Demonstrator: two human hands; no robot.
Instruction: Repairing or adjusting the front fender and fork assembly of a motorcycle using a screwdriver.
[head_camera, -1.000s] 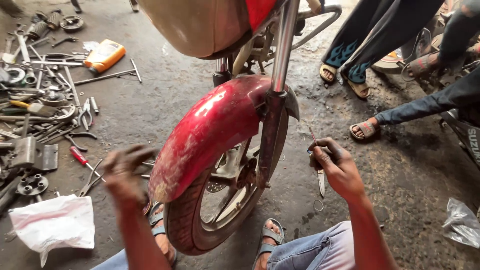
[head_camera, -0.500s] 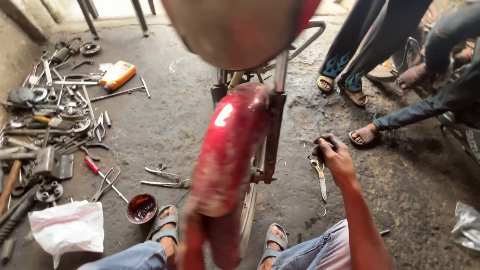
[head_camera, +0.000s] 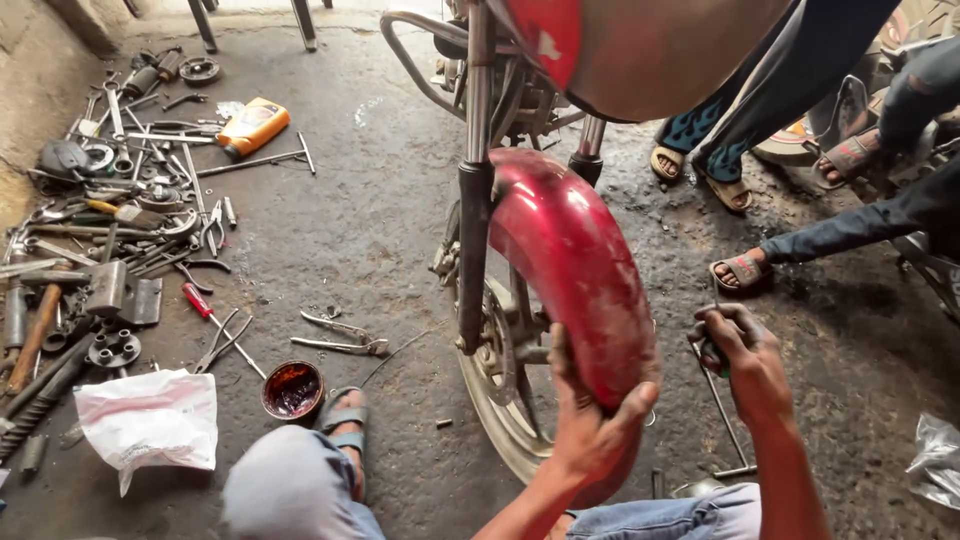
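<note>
The left hand (head_camera: 590, 420) holds the low end of the red mudguard (head_camera: 575, 260), with its fingers wrapped around the edge. The mudguard sits over the front wheel (head_camera: 500, 400) of a motorbike, near the middle of the view. The right hand (head_camera: 745, 360) is at about 4 o'clock from the mudguard. It is closed around a thin metal tool (head_camera: 722, 410), and the tool's long bar points down to the floor.

At about 8 o'clock from the wheel, a small round tin (head_camera: 293, 390) with dark red stuff in it sits on the floor. A white plastic bag (head_camera: 150, 420) lies just left of the tin. Pliers (head_camera: 340, 335) lie near the tin at 1 o'clock. Many tools are spread at 10 o'clock, with an orange bottle (head_camera: 253, 127) among them. At 2 o'clock, other people's feet in sandals (head_camera: 740, 270) rest on the ground.
</note>
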